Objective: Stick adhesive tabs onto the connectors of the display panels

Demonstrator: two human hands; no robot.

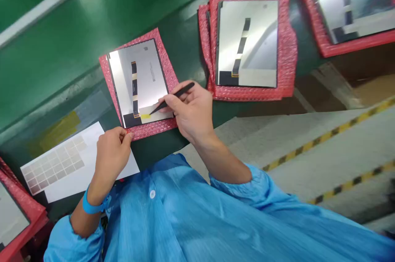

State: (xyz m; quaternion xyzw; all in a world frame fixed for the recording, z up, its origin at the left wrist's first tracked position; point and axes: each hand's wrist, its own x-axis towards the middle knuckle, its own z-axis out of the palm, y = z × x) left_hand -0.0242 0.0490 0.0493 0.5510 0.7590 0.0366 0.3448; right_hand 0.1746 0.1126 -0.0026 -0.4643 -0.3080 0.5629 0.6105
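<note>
A silvery display panel (148, 62) with a dark flex cable (135, 87) on its back lies on pink bubble wrap (154, 130). My right hand (194, 109) grips black tweezers (173, 98), slanting down to the left. Their tip meets a small yellow strip (145, 116) near the panel's lower edge, beside the black patch at the cable's end. At the panel's lower left corner, my left hand (114, 150) has thumb and forefinger pinched on the bubble wrap's edge. A blue band circles that wrist.
A white sheet with grey squares (92, 163) lies under my left hand, by yellow film (61, 130). To the right, another panel (262, 47) rests on stacked bubble wrap; further panels sit at the far right (367, 2) and lower left (10, 216). Yellow-black tape (333, 130) marks the floor.
</note>
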